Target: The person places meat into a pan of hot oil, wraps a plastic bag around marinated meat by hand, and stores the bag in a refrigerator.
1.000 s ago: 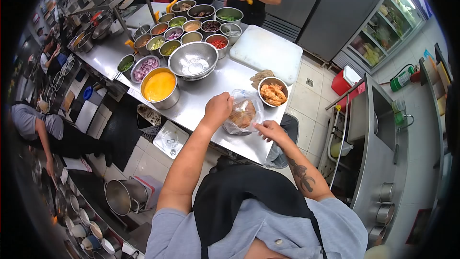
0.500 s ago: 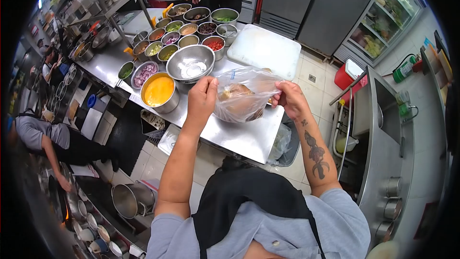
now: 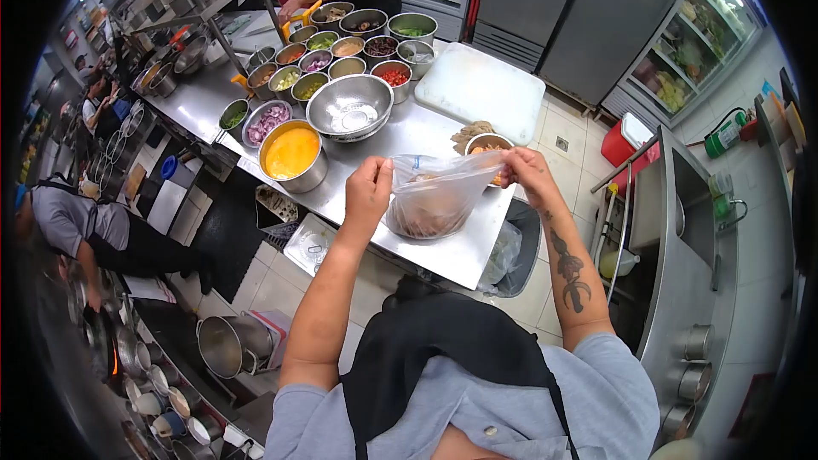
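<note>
Stainless-steel worktop [image 3: 469,260] stretches away from the wearer in a tiled kitchen. Over its near end, the left hand [image 3: 368,192] and right hand [image 3: 530,174] each grip the rim of a clear plastic bag [image 3: 447,183], drawn wide between them. Brown food [image 3: 423,223] sits at its bottom; whether the bag touches the steel cannot be told. Compared with 0.5 s ago, the food hangs lower below the hands, and more shows of the round metal bowl [image 3: 469,147] of orange food behind the bag. Beyond are 1 steel pot [image 3: 309,176] of yellow liquid, then 1 white rectangular cutting board [image 3: 481,94].
</note>
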Demonstrator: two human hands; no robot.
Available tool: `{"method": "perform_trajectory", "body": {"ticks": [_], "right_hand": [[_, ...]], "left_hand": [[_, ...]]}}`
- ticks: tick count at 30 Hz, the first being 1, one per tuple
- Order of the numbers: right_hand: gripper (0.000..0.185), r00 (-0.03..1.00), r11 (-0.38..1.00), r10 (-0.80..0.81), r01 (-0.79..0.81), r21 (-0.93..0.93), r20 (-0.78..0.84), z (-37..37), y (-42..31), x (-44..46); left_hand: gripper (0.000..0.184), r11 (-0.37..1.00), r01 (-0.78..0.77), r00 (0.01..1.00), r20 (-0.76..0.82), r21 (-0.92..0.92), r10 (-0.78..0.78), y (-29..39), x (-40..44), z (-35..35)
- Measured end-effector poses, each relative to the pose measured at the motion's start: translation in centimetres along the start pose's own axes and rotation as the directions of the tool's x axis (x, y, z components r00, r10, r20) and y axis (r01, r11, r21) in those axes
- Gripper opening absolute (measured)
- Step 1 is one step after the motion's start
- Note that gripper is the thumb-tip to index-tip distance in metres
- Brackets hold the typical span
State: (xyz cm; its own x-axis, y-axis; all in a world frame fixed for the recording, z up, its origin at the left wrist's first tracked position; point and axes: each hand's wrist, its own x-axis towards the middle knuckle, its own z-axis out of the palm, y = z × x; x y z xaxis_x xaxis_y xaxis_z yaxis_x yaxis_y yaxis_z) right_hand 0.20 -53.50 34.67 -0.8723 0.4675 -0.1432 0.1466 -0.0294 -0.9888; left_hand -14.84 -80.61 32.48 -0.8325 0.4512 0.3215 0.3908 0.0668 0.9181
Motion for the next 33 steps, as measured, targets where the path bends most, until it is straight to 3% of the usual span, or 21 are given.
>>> {"method": "perform_trajectory", "body": {"ticks": [3, 4, 7, 8, 9, 11, 12, 14, 17, 18, 21, 22, 24, 26, 29, 33], "right_hand": [[0.014, 0.995, 0.988, -0.094, 0.091, 0.124, 0.021, -1.7, -0.7, -1.6], [0.033, 0.994, 0.998, -0.032, 0.026, 0.052, 0.107, -2.9, 0.3, -1.8], [0.064, 0.967, 0.945, -0.120, 0.181, -0.271, 0.225, -2.3, 5.2, -2.0], [0.082, 0.961, 0.939, -0.078, 0.160, -0.303, 0.265, -1.6, 7.0, -2.1], [0.085, 0.970, 0.896, -0.049, 0.148, -0.418, 0.238, -0.2, 6.9, -3.0], [0.081, 0.954, 0.876, -0.196, 0.274, -0.397, 0.227, 3.0, 5.5, -3.7], [0.075, 0.923, 0.839, -0.300, 0.376, -0.394, 0.241, 3.7, 6.4, -3.0], [0.063, 0.829, 0.733, -0.492, 0.559, -0.387, 0.265, 4.7, 9.2, -0.9], [0.047, 0.851, 0.769, -0.477, 0.525, -0.364, 0.219, 6.9, 8.1, -0.3], [0.039, 0.851, 0.752, -0.496, 0.521, -0.403, 0.174, 7.2, 9.3, 0.7], [0.036, 0.884, 0.850, -0.458, 0.465, -0.247, 0.089, 7.3, 13.8, 2.7], [0.026, 0.900, 0.881, -0.435, 0.429, -0.198, 0.013, 7.7, 14.6, 2.8], [0.021, 0.936, 0.923, -0.350, 0.338, -0.184, -0.041, 8.3, 15.2, 2.6], [0.015, 0.953, 0.946, -0.287, 0.267, -0.185, -0.094, 8.9, 15.1, 1.6], [0.018, 0.873, 0.860, -0.456, 0.381, -0.340, -0.173, 9.9, 16.5, 2.2], [0.021, 0.815, 0.772, -0.552, 0.420, -0.477, -0.175, 10.3, 16.7, 2.2]], "left_hand": [[0.017, 0.994, 0.066, 0.998, 0.029, -0.092, -0.064, 0.5, -0.1, 0.0], [0.016, 0.987, 0.094, 0.995, 0.041, -0.127, -0.089, 0.3, -0.1, 0.0], [0.014, 0.913, 0.164, 0.986, 0.052, -0.373, -0.156, -0.6, 0.2, -0.4], [0.030, 0.843, 0.253, 0.964, 0.194, -0.475, -0.180, -2.4, 0.5, -1.5], [0.041, 0.820, 0.259, 0.962, 0.210, -0.511, -0.173, -3.1, 0.4, -1.6], [0.066, 0.771, 0.273, 0.957, 0.242, -0.575, -0.158, -4.3, -0.5, -1.8], [0.094, 0.863, 0.349, 0.906, 0.366, -0.365, -0.211, -6.2, -1.1, -1.7], [0.085, 0.963, 0.165, 0.937, 0.337, -0.212, -0.087, -7.8, -2.7, 0.5], [0.068, 0.997, -0.017, 0.925, 0.377, -0.081, 0.046, -10.5, -2.1, 3.8], [0.063, 0.995, -0.001, 0.918, 0.395, -0.099, 0.040, -10.6, -2.1, 4.5], [0.047, 0.960, 0.161, 0.896, 0.442, -0.227, -0.045, -9.7, -2.4, 5.8], [0.049, 0.996, 0.005, 0.920, 0.392, -0.088, 0.030, -10.1, -2.5, 6.1], [0.050, 0.996, 0.051, 0.932, 0.354, 0.078, -0.076, -11.2, -2.9, 6.6], [0.053, 0.970, -0.007, 0.941, 0.329, 0.244, -0.076, -12.5, -3.2, 7.0], [0.060, 0.889, -0.167, 0.942, 0.335, 0.425, 0.017, -15.0, -3.4, 7.6], [0.069, 0.863, -0.142, 0.930, 0.364, 0.485, -0.052, -14.4, -3.7, 7.6]]}}
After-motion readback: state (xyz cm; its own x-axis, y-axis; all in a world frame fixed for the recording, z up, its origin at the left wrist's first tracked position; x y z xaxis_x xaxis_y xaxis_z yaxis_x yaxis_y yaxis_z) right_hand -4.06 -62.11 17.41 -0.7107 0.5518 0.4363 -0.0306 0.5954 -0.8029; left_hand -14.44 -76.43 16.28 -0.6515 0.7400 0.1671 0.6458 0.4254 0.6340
